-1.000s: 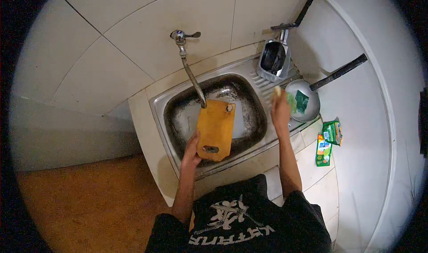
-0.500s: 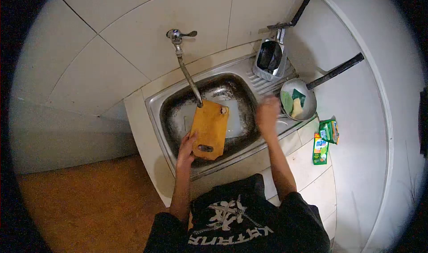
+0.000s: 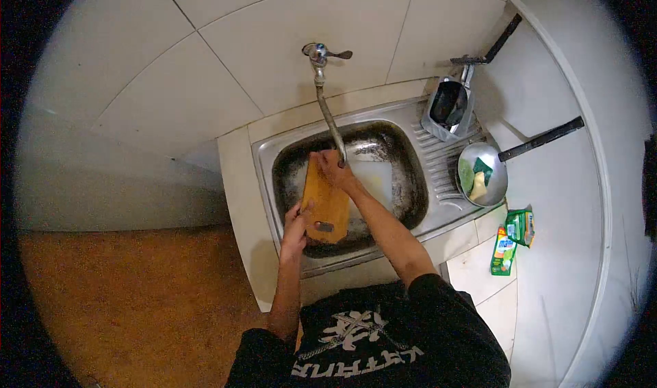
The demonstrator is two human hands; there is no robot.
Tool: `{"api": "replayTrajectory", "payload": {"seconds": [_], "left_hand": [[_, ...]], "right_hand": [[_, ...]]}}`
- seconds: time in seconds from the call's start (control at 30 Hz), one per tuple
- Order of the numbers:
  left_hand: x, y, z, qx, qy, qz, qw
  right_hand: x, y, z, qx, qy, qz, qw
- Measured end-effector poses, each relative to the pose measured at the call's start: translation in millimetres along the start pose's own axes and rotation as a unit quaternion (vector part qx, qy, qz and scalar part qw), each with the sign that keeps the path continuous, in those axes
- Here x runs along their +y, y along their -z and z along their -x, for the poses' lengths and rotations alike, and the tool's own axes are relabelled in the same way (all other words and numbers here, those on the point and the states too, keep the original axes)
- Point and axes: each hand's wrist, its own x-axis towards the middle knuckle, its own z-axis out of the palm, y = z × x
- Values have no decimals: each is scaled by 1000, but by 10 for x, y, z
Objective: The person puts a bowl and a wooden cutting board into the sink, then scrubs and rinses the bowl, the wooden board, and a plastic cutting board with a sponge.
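Note:
An orange-brown cutting board [image 3: 327, 207] is held tilted over the metal sink [image 3: 419, 176], below the spout of the faucet [image 3: 328, 114]. My left hand [image 3: 295, 227] grips its lower left edge, fingers wrapped round it near the handle slot. On the board's upper end, just beside the spout tip, lies my right hand [image 3: 334, 169]; its fingers are partly hidden and blurred, so whether they hold anything cannot be made out. A whitish flat item [image 3: 373, 179] rests in the basin behind the board.
Right of the basin, a pan [image 3: 503, 189] holds a green sponge [image 3: 483, 167], a yellow piece and a light green piece. Behind it stands a plastic container [image 3: 434, 124] with dark utensils. Green packets [image 3: 503, 254] lie on the tiled counter at the right.
My right hand has moved left from beside the pan onto the board's upper end. My left hand still holds the board, which is now turned and tilted differently. The view has shifted.

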Motion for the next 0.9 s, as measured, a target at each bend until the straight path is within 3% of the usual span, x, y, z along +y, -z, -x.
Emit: {"api": "replayTrajectory", "payload": {"seconds": [0.03, 0.07, 0.1, 0.13, 0.17, 0.2, 0.23, 0.27, 0.37, 0.47, 0.5, 0.57, 0.6, 0.67, 0.7, 0.77, 0.8, 0.87, 0.9], "left_hand": [[-48, 34, -40, -22, -6, 4, 1000], [-78, 51, -63, -44, -13, 7, 999], [-62, 23, -51, -44, -13, 10, 999], [-43, -20, -35, -25, -5, -1, 1000], [-36, -50, -35, -8, 3, -12, 1000], [-55, -57, -32, -8, 4, -10, 1000], [-73, -60, -24, -19, -1, 2, 1000], [-85, -67, -23, -30, -6, 13, 999], [-152, -85, -60, -23, -5, 37, 999], [-238, -40, -118, -41, -1, 37, 998], [-234, -52, -109, -41, -1, 37, 998], [-210, -92, -91, -34, -16, 35, 999], [-204, -93, -92, -34, -16, 35, 999], [-188, -58, -95, -53, -2, 49, 997], [-203, -21, -114, -53, -2, 49, 997], [-295, 90, -178, -70, 11, 77, 995], [-341, 132, -205, -71, 12, 77, 994], [-418, 181, -242, -97, 11, 131, 986], [-404, 164, -236, -98, 12, 131, 986]], "right_hand": [[-109, 190, -149, -28, 87, 233, 968], [-190, 322, -257, -52, 170, 451, 875], [-202, 348, -290, -53, 172, 451, 874], [-213, 376, -313, -106, 27, 207, 972], [-215, 400, -343, -150, -122, -55, 980], [163, 129, -124, -152, -123, -53, 979], [532, -183, 95, -14, 64, 238, 969], [761, -716, 122, 125, 242, 496, 824], [-3, 328, -181, 169, 262, 516, 798], [-89, 474, -206, 132, 293, 526, 787], [-127, 533, -227, 131, 292, 526, 788], [-218, 686, -293, 59, 139, 289, 945], [-261, 765, -337, 21, 56, 156, 986], [-328, 902, -392, -57, -113, -119, 985], [-330, 975, -399, -57, -113, -119, 985], [-316, 1128, -381, 6, 44, 179, 983], [-240, 1082, -328, 5, 44, 179, 983], [-8, 907, -177, 7, -109, 35, 993], [20, 947, -176, 7, -110, 36, 993]]}}
